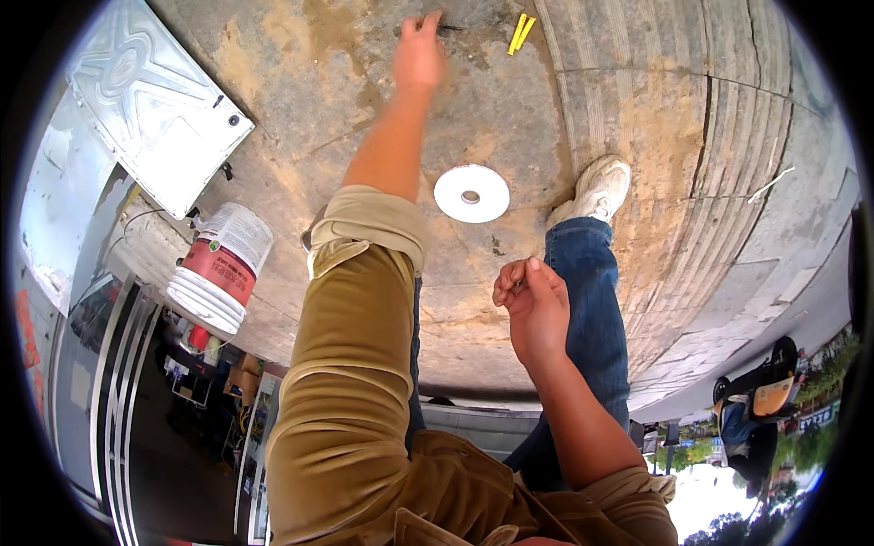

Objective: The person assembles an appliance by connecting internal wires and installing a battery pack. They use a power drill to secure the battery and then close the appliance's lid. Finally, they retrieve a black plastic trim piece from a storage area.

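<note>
My left hand (pixel 420 56) reaches far forward, low over the stained paving. Its fingers close at a small thin dark thing (pixel 448 28) on the ground, too small to name. To the right of that hand lie two narrow yellow pieces (pixel 520 34), set in a slim V like tool handles. A flat white disc (pixel 472 206) with a round hole in its centre rests between my arms, untouched. My right hand (pixel 539 308) hovers nearer to me, above my jeans leg, with thumb and fingers curled together. Whatever it pinches, if anything, does not show.
A large pale metal panel (pixel 168 127) with an embossed pattern lies at the far left. Nearer stands a white and red bucket (pixel 223 264), beside an open doorway (pixel 182 437). My white shoe (pixel 603 188) is right of the disc. A scooter (pixel 760 400) stands at the right.
</note>
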### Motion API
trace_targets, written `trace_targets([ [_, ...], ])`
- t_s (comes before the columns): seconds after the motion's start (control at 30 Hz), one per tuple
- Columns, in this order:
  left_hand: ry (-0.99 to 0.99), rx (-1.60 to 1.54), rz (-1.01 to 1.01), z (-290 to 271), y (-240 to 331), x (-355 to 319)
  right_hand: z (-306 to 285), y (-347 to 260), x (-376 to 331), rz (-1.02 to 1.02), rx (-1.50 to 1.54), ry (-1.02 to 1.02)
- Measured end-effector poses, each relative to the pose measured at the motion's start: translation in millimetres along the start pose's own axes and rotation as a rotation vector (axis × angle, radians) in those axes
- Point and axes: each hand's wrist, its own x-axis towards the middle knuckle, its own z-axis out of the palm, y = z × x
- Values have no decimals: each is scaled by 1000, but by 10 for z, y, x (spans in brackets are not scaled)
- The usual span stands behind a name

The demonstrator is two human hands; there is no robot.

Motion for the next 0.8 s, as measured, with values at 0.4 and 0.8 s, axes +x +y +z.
trace_targets([
  [0.4, -104, 144, 86, 119, -376, 62, -16, 9, 30, -11, 1, 6],
  [0.8, -511, -644, 538, -1897, 1176, -1659, 37, -133, 156, -103, 76, 174],
])
